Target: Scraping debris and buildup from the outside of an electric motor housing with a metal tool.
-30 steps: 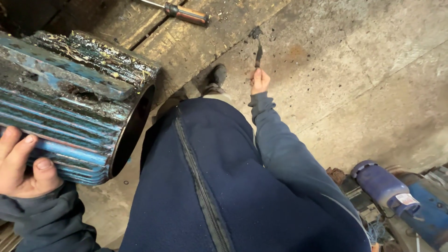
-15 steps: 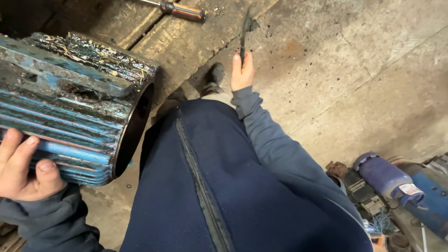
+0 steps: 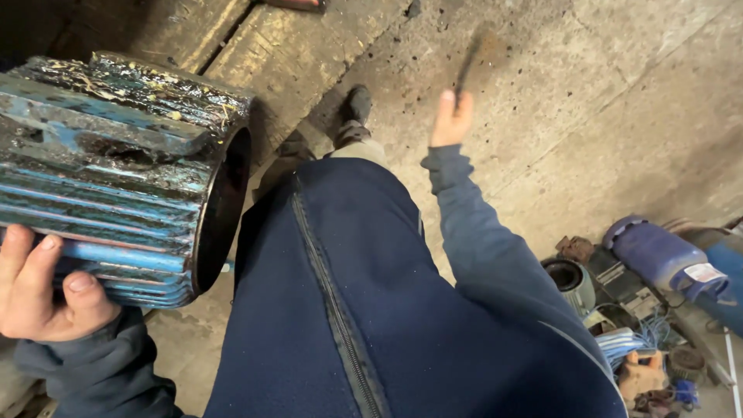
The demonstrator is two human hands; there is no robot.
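Note:
My left hand [image 3: 42, 290] grips the lower ribbed edge of a big blue finned motor housing [image 3: 116, 186], greasy and chipped, with its open round end facing right. It is held up at my left side, above the floor. My right hand [image 3: 450, 120] is stretched out over the concrete floor and is shut on a thin dark tool [image 3: 468, 66], which is blurred by motion. My dark blue jacket and one shoe [image 3: 356, 104] fill the middle of the view.
A wooden plank or pallet [image 3: 232, 46] lies at the top left, with a red-handled tool [image 3: 298, 4] at the top edge. At the lower right sits a pile of motor parts, a blue cylinder [image 3: 658, 255] and coloured wires.
My right hand has swung left and upward with the thin tool. The view has shifted, bringing the housing lower and closer. My left hand keeps its hold.

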